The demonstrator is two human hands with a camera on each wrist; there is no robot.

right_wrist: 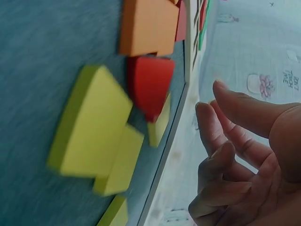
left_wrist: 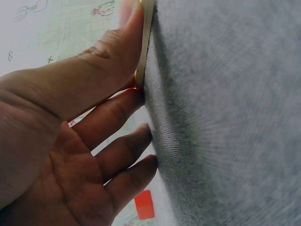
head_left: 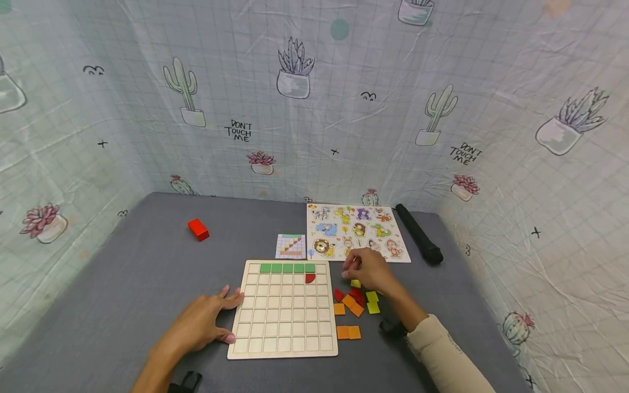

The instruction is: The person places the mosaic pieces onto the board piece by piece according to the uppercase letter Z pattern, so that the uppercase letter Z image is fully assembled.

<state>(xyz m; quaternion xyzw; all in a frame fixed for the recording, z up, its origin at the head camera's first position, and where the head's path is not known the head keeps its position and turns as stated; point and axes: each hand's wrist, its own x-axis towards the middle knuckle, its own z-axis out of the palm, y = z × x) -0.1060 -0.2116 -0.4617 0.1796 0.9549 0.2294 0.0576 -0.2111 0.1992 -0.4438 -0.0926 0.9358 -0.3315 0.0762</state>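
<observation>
A wooden grid board [head_left: 285, 315] lies on the grey table. Green square tiles [head_left: 287, 268] line part of its top row, and a red rounded piece [head_left: 310, 278] sits below the right end of that row. My left hand [head_left: 203, 319] touches the board's left edge with thumb and fingers spread. Over loose tiles to the right of the board hovers my right hand [head_left: 371, 267], its fingers loosely bent; a gap shows between thumb and index finger in the right wrist view. Under and near it lie yellow tiles [right_wrist: 91, 127], red pieces [right_wrist: 150, 84] and orange tiles [head_left: 349, 332].
Behind the board lie a small pattern card [head_left: 291, 246] and an animal picture board [head_left: 336, 256]. A black microphone [head_left: 419, 234] is at the back right. Far left sits a red block [head_left: 199, 230]. A printed curtain [head_left: 295, 136] surrounds the table's back and sides.
</observation>
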